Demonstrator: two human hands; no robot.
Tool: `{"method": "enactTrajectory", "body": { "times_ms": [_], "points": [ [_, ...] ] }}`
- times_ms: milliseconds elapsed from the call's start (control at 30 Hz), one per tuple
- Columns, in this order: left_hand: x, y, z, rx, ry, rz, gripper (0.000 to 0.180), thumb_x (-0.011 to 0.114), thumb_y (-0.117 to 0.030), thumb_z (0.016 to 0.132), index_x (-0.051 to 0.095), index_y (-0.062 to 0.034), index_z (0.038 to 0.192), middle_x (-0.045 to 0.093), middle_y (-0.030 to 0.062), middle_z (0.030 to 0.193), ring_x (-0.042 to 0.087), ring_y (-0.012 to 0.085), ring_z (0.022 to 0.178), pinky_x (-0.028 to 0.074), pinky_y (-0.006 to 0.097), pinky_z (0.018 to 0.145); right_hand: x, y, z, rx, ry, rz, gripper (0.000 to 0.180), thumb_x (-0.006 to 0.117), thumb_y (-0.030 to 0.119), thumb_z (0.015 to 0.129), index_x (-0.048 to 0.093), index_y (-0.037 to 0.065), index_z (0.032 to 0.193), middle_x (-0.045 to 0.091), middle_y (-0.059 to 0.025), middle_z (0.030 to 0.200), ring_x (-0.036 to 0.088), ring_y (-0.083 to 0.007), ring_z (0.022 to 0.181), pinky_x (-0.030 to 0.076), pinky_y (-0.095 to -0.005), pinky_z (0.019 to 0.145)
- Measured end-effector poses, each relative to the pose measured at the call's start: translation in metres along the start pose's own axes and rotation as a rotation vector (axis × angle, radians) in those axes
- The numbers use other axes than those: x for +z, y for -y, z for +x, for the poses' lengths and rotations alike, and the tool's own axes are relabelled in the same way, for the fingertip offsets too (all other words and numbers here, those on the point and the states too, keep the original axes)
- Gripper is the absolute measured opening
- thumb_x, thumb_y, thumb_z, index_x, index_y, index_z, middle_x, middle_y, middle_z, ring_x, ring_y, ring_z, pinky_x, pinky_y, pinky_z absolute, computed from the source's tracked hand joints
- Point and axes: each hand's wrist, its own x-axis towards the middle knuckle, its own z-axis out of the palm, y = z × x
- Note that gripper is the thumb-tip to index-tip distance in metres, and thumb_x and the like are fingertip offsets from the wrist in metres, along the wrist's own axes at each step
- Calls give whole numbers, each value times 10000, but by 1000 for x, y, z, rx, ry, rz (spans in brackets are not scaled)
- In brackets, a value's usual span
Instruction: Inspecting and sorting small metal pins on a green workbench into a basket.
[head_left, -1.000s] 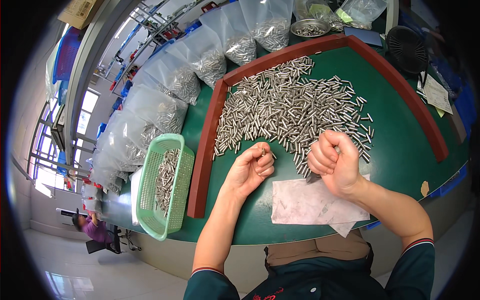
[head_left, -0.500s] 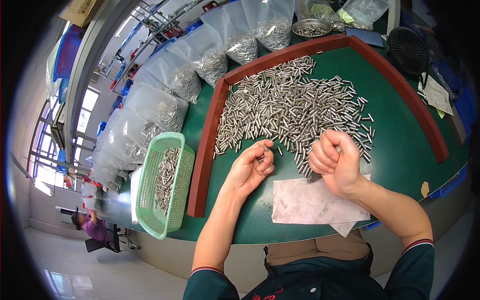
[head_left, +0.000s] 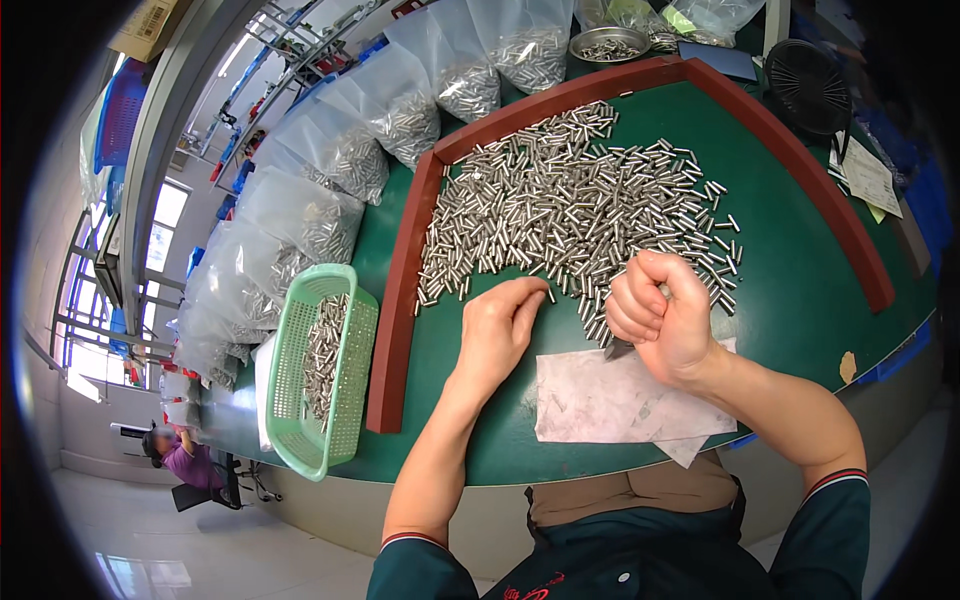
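A wide heap of short silvery metal pins [head_left: 560, 200] lies spread on the green tabletop [head_left: 790, 270]. At the heap's near edge is my left hand [head_left: 497, 328], its back turned up. Thumb and forefinger close on a single metal pin [head_left: 551, 296]; the other fingers curl under, hidden. My right hand [head_left: 660, 318] is a fist to the right, above a stained whitish cloth [head_left: 590, 395]. A bit of metal [head_left: 665, 291] shows inside its curled fingers, and a flat grey metal tip [head_left: 618, 349] sticks out below. I cannot make out what this is.
A red-brown wooden frame [head_left: 400, 300] borders the heap. Left of it stands a light green plastic basket [head_left: 283, 400] with more pins. Clear bags of pins [head_left: 410, 110] line the far left edge. A round metal dish [head_left: 608, 45] and a black fan [head_left: 808, 88] stand behind.
My left hand has turned from palm up to back up, its fingertips lowered to a pin at the heap's edge. My right fist stays closed. The whole view has shifted slightly.
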Motion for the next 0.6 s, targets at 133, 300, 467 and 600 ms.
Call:
{"method": "enactTrajectory", "body": {
  "times_ms": [133,300,467,600],
  "points": [
    [-1,-7,2,43,121,197,113,561,-72,760,528,-37,862,580,128,723,557,312,656,433,372,569,-2,0,0,-3,-4,5,389,328,196,843,257,124,467,237,18,395,181,-80,357,165,-241,366],
    [-2,-3,3,113,133,223,121,564,-71,764,499,-21,852,556,131,685,560,283,649,428,356,565,1,-1,0,11,-11,-13,387,330,194,841,256,125,467,238,18,396,181,-79,357,165,-239,366],
    [-7,-8,-1,-230,133,-417,83,513,-81,835,479,-22,787,516,34,681,453,111,566,358,238,500,-1,-1,0,-6,-16,-9,388,331,200,841,253,126,468,238,19,398,180,-78,357,162,-236,364],
    [-14,7,-3,-517,299,-1575,92,553,-140,836,501,-65,851,477,37,744,290,38,531,250,157,461,-1,-1,0,5,-7,-2,388,331,201,841,253,126,468,237,19,398,178,-77,356,159,-236,362]
  ]
}}
